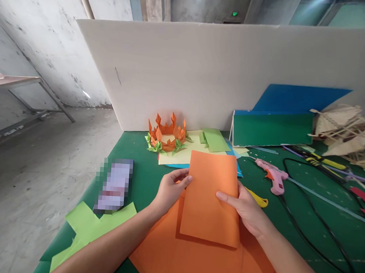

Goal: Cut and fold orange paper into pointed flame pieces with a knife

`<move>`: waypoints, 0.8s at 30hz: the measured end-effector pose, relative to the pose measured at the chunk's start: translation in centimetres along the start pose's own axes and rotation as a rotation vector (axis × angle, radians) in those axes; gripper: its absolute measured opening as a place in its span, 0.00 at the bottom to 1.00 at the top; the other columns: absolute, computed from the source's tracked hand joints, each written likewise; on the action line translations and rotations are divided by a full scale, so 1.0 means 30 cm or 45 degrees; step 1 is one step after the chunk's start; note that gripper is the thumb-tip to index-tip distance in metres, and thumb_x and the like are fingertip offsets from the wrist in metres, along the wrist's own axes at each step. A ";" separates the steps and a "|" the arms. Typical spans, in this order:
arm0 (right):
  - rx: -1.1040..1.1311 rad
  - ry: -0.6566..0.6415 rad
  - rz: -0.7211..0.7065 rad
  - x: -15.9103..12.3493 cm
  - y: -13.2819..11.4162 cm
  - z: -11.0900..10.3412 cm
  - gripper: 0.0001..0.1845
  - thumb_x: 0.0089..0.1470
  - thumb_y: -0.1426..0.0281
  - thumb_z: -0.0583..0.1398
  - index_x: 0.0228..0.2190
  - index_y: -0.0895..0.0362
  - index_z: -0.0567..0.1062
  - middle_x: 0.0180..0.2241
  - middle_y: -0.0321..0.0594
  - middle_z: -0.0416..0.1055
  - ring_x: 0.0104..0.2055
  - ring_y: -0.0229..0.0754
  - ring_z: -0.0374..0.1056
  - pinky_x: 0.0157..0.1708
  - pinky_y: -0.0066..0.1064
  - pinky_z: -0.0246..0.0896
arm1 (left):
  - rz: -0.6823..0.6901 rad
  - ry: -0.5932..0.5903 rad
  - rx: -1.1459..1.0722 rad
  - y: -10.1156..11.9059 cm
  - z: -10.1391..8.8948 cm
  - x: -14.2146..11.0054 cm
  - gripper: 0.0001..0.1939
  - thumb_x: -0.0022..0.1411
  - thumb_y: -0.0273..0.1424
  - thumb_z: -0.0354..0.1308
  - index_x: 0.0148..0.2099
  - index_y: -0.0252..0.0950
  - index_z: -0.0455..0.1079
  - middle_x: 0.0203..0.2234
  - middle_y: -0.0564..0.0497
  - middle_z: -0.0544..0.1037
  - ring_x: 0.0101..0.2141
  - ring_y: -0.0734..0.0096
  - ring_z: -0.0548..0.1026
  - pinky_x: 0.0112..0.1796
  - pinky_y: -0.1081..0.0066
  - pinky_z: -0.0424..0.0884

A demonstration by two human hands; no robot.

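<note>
Landmark: orange paper crown w/ lt green leaves round its base; all places below rel. to it, as cam sees.
Folded sheet: orange, nearer the person than crown & to its R; doubled over, R edge a rounded bend; held over loose orange paper, can't tell if touching it.
L hand: nearer than crown, slightly R; pinching the sheet's upper L edge, thumb tip on the edge, other fingers partly hidden behind.
R hand: nearer than crown, farther R than L hand; grasping sheet's R side, thumb flat on top face, fingers mostly out of sight behind.
Loose orange paper: nearer than crown & R, under the held sheet.
Lime paper: nearer than crown & L, partly behind L forearm.
Pixelated item: rect., nearer than crown & L, beside lime paper.
Pale yellow sheet: under crown, running out to its R.
Lt green folded paper: just R of crown.
Yellow tool: R of crown & nearer, part hidden by R hand.
Glue gun: pink, well R of crown, lying on its side.
Green board: R of crown, slanted; blue board rises behind it.
Stick model: far R of crown.
Table: green top, under crown & rest.
White panel: upright, behind crown.
</note>
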State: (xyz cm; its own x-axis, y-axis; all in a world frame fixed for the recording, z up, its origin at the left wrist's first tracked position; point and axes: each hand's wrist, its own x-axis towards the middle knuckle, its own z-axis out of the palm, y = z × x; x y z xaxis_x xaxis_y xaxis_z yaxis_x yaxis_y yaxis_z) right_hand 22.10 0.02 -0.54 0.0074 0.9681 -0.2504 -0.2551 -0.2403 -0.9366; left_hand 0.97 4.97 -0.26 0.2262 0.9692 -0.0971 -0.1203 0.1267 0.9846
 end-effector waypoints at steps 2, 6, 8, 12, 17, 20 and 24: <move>-0.009 -0.007 -0.004 0.001 0.003 0.001 0.45 0.42 0.62 0.73 0.59 0.47 0.63 0.53 0.44 0.74 0.51 0.57 0.73 0.47 0.48 0.72 | 0.018 0.034 -0.017 -0.003 -0.003 0.003 0.19 0.55 0.41 0.66 0.46 0.37 0.78 0.42 0.45 0.81 0.44 0.57 0.77 0.48 0.60 0.72; 0.015 0.006 0.004 0.002 0.009 0.005 0.47 0.40 0.63 0.73 0.59 0.48 0.63 0.53 0.44 0.74 0.51 0.57 0.73 0.47 0.47 0.72 | 0.034 0.083 -0.021 -0.006 -0.005 0.005 0.19 0.55 0.41 0.67 0.46 0.37 0.78 0.40 0.45 0.81 0.42 0.59 0.77 0.46 0.61 0.72; 0.027 0.008 0.012 0.001 0.009 0.007 0.47 0.39 0.63 0.74 0.59 0.48 0.62 0.54 0.44 0.74 0.51 0.57 0.73 0.47 0.47 0.72 | 0.036 0.086 -0.017 -0.006 -0.004 0.004 0.18 0.55 0.41 0.66 0.46 0.37 0.78 0.39 0.46 0.81 0.42 0.59 0.77 0.46 0.61 0.72; 0.040 -0.005 0.011 0.001 0.009 0.008 0.47 0.41 0.63 0.73 0.60 0.48 0.61 0.54 0.45 0.73 0.51 0.57 0.73 0.48 0.47 0.72 | 0.035 0.074 -0.015 -0.006 -0.003 0.001 0.18 0.56 0.41 0.66 0.46 0.37 0.78 0.39 0.46 0.81 0.43 0.60 0.76 0.46 0.62 0.72; 0.002 0.000 -0.003 0.004 0.013 0.006 0.45 0.41 0.63 0.73 0.59 0.48 0.62 0.55 0.44 0.73 0.52 0.57 0.72 0.48 0.46 0.72 | 0.065 0.078 0.019 -0.011 -0.006 0.008 0.18 0.56 0.39 0.65 0.48 0.37 0.76 0.36 0.48 0.79 0.39 0.64 0.75 0.43 0.66 0.71; -0.009 0.001 0.000 0.004 0.016 0.010 0.45 0.41 0.62 0.73 0.59 0.48 0.62 0.54 0.44 0.73 0.51 0.57 0.73 0.47 0.46 0.73 | 0.165 0.117 0.076 -0.018 -0.016 0.020 0.23 0.54 0.34 0.66 0.53 0.40 0.71 0.32 0.53 0.75 0.33 0.71 0.72 0.37 0.71 0.70; -0.034 0.031 -0.009 0.002 0.019 0.018 0.45 0.38 0.61 0.73 0.57 0.49 0.63 0.54 0.45 0.73 0.51 0.57 0.73 0.47 0.47 0.72 | 0.204 0.082 0.263 -0.028 -0.032 0.033 0.12 0.54 0.31 0.64 0.42 0.40 0.74 0.33 0.51 0.75 0.34 0.71 0.71 0.33 0.73 0.67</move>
State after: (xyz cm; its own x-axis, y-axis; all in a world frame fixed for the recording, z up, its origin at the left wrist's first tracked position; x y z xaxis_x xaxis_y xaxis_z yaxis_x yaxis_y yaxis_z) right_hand 21.42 -0.01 -0.97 0.0323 0.9678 -0.2496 -0.2288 -0.2359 -0.9445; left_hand 0.37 6.04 -1.32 0.1576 0.9857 0.0597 0.0520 -0.0687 0.9963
